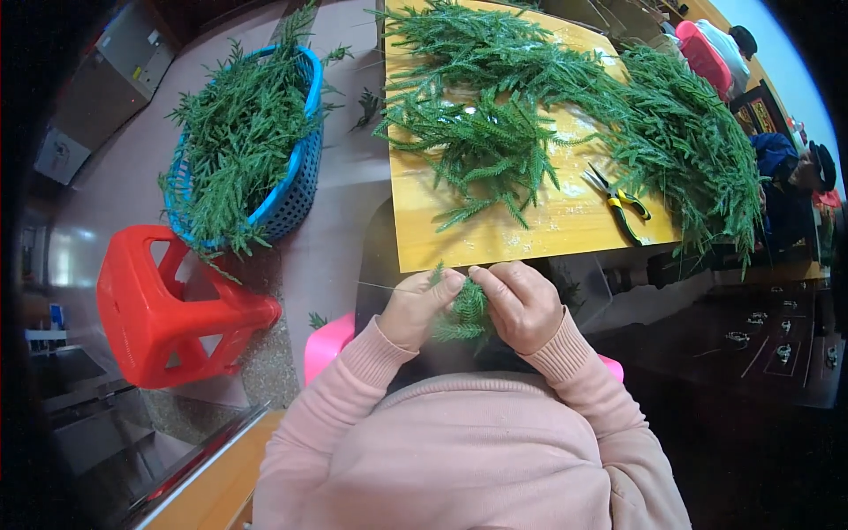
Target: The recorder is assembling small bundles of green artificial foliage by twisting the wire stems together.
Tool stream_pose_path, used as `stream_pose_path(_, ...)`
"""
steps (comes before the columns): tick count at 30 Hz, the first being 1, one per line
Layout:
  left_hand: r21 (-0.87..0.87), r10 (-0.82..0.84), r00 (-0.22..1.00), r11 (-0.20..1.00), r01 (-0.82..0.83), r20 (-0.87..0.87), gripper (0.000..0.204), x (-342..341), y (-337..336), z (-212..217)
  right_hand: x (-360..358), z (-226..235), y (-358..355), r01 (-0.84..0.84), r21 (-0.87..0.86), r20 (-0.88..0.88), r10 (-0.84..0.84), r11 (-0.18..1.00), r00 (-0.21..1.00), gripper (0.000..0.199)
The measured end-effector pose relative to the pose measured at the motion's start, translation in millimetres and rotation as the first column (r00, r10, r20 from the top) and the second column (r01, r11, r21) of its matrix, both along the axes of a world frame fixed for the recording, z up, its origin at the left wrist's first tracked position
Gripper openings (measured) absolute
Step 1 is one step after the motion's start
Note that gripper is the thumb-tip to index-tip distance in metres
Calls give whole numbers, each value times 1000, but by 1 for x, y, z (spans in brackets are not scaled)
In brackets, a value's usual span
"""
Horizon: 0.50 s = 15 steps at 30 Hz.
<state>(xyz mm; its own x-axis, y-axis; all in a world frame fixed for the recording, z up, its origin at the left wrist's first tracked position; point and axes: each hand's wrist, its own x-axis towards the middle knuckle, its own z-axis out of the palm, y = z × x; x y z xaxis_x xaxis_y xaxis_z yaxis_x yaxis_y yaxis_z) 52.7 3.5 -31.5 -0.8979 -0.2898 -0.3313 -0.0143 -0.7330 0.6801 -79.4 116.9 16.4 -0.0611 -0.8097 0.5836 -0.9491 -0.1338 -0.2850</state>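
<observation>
In front of my chest, just off the near edge of the table, I hold a small green needle-leaved sprig (465,313) between both hands. My left hand (413,311) is closed, thumb and fingertips pinching the sprig's upper part. A thin wire (375,285) sticks out leftward from that hand. Fingers bent in a pinch, my right hand (521,307) grips the sprig from the other side, with the fingertips of both hands close together. What exactly lies between the fingertips is hidden. Long-nose pliers (618,203) with yellow and black handles lie on the table to the right.
Piles of green branches (495,141) cover much of the yellow tabletop (420,243), with another heap (689,150) along its right side. A blue basket (305,168) full of branches stands left, behind a red stool (146,305). People (782,190) sit at the far right.
</observation>
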Motion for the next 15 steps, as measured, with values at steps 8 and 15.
stream_pose_path(8,-232,-17,1000,973,19,10,22,-4,2,8,-1,3,5,-11,27,-109,14,1000,994,30)
stream_pose_path(15,-957,55,996,279,-80,-67,23,-4,-1,9,10,-5,5,87,149,161,-111,985,981,23)
